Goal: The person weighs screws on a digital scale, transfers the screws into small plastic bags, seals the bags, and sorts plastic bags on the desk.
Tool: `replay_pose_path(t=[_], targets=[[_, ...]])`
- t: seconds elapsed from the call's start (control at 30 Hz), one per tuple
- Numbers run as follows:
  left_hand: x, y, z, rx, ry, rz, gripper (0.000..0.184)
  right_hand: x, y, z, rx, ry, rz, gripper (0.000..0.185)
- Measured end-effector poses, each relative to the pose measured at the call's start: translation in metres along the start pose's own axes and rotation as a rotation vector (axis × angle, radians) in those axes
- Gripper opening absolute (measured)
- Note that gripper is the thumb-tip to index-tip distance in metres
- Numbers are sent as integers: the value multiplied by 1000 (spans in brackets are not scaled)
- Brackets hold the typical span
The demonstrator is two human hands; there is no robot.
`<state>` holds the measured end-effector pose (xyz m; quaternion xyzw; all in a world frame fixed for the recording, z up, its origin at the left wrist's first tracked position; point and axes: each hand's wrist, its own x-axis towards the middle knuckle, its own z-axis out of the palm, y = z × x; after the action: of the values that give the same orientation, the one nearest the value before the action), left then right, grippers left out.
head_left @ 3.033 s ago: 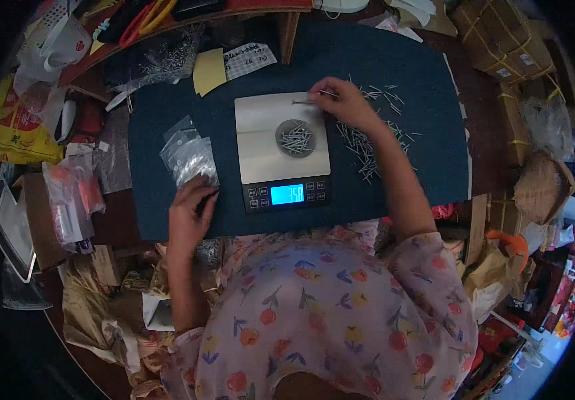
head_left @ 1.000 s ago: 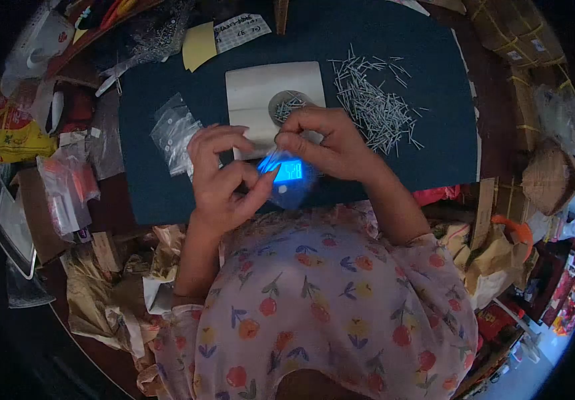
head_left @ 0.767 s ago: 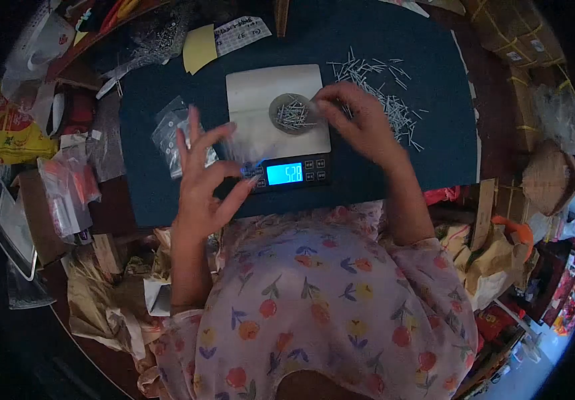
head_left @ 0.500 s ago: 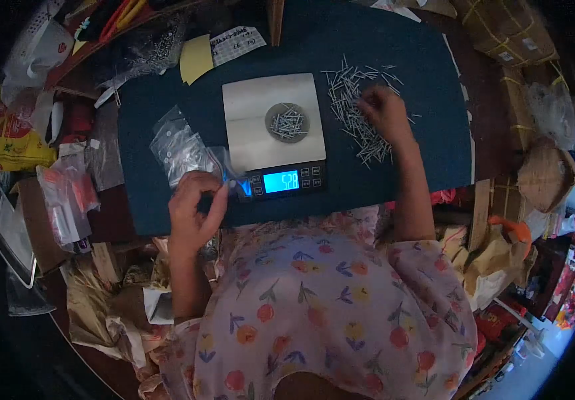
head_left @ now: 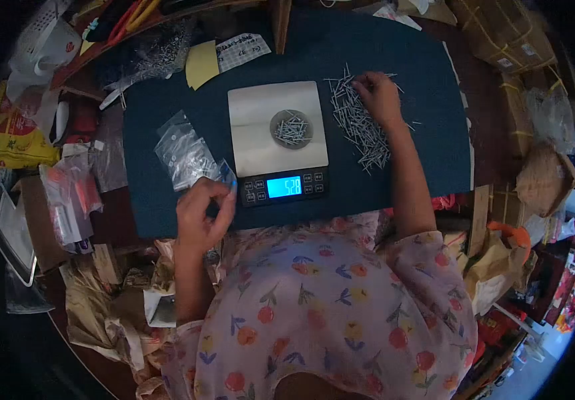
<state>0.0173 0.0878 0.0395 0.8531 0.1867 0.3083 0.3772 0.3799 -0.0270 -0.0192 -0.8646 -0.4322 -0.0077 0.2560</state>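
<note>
Scale [head_left: 251, 120]: lit display [head_left: 283, 187] reads 528; any decimal point cannot be made out. Markings on its keys [head_left: 318, 177] are too small to read. Gridded paper slip [head_left: 243, 51]: handwriting, illegible. Yellow bag [head_left: 13, 137]: printed characters, illegible. Strapped carton [head_left: 491, 30]: labels, illegible.

Nail pile [head_left: 357, 130] right of scale [head_left: 251, 133]

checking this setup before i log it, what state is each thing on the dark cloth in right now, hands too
Scale: switched on
Display: lit, digits 528, decimal point unclear
Round dish: on the scale, partly filled with metal pins
Loose pins: scattered in a pile
Plastic bags: lying overlapped
Left hand: fingers curled, holding a clear bag
Right hand: over the pile, grip unclear
</note>
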Motion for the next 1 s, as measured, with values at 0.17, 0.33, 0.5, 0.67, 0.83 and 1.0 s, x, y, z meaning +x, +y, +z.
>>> replay_pose_path(t=[0.17, 0.33, 0.5, 0.67, 0.83, 1.0], targets=[[-5, -9, -4, -3, -32, -48, 11, -6, -32, -18, 443, -127, 18, 24], [7, -2, 9, -30, -81, 15, 11, -20, -75, -33, 671, -314, -45, 26], [9, 2, 6, -33, -68, 7, 11, -29, -73, -36, 602, -259, -127, 26], [7, -4, 9, 8, 64, 50, 12, -38, -66, -35, 590, -320, -60, 30], [10, -1, 12, -16, 86, 7, 11, -48, -75, -23, 454, -294, -279, 54], [13, 0, 16, -43, 55, 21, 10, -71, -89, 14, 170, -218, -380, 76]])
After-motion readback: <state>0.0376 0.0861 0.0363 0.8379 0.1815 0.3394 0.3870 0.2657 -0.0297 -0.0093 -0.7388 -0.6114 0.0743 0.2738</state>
